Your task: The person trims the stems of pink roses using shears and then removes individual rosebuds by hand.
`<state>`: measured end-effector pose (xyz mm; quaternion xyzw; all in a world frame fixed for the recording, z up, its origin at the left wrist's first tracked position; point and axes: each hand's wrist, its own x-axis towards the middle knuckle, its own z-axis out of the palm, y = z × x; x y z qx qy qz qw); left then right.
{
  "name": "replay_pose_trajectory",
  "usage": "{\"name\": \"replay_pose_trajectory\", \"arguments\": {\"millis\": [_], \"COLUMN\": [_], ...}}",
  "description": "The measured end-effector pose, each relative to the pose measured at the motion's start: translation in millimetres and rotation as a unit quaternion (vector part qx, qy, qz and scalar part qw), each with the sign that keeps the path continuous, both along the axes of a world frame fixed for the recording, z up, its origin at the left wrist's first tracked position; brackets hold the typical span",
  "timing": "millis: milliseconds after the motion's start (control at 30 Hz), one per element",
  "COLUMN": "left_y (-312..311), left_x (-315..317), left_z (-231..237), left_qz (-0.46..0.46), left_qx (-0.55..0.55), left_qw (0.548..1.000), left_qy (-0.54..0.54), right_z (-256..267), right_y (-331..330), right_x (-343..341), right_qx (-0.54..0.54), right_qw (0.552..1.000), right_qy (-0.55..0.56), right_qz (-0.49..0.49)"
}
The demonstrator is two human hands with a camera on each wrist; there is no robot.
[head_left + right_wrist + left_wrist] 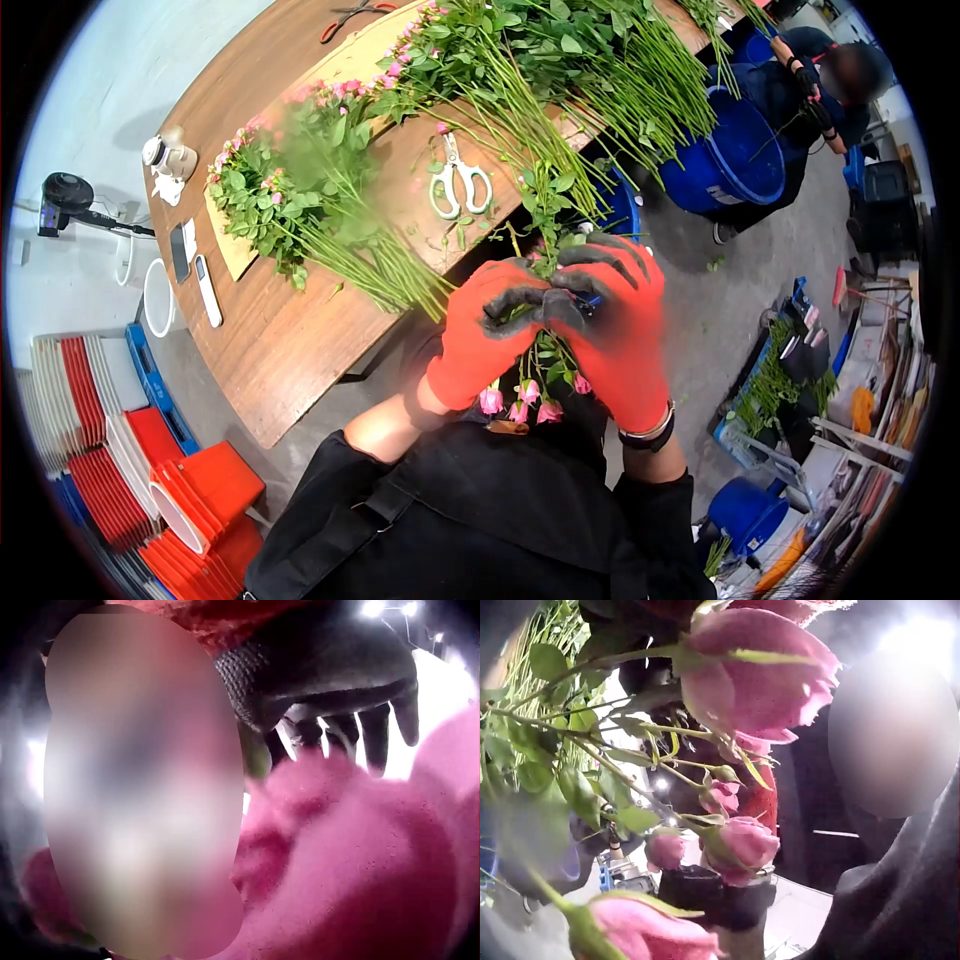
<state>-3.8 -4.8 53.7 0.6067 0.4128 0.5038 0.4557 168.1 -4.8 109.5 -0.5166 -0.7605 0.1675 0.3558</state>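
Both hands wear red gloves with black-coated palms and meet in front of the chest. The left hand curls its fingers round the stems of some pink roses. Close against it, the right hand pinches the same stems, thumb near the left thumb. The flower heads hang toward the body, and leafy stem ends point away to the table. In the left wrist view, a large rose and smaller blooms fill the front. A blurred pink petal mass lies before black glove fingers in the right wrist view.
On the wooden table lie rose bunches, white-handled scissors, red-handled pliers and a phone. Blue buckets stand beyond its edge, near another person. Stacked orange buckets are at lower left.
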Motion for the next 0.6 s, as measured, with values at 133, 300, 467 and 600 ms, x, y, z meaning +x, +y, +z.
{"name": "replay_pose_trajectory", "arguments": {"millis": [133, 300, 467, 600], "left_y": [3.6, 5.4, 3.4, 4.1], "left_x": [-4.6, -9.5, -13.3, -12.1], "left_z": [4.8, 0.5, -0.1, -8.4], "left_qz": [-0.052, -0.152, -0.108, -0.064], "left_qx": [0.088, -0.020, -0.225, -0.267], "left_qw": [0.991, 0.986, 0.943, 0.918], "left_qy": [0.081, -0.058, -0.219, -0.285], "right_z": [-8.4, -23.2, -36.5, -41.6], "right_y": [5.0, 14.0, -4.6, -21.7], "right_x": [22.0, 44.6, 46.8, 44.9], "right_qx": [-0.093, -0.431, -0.205, -0.248], "right_qw": [0.994, 0.811, 0.961, 0.955], "right_qy": [0.031, 0.389, 0.178, 0.119], "right_qz": [0.048, 0.068, 0.056, 0.110]}}
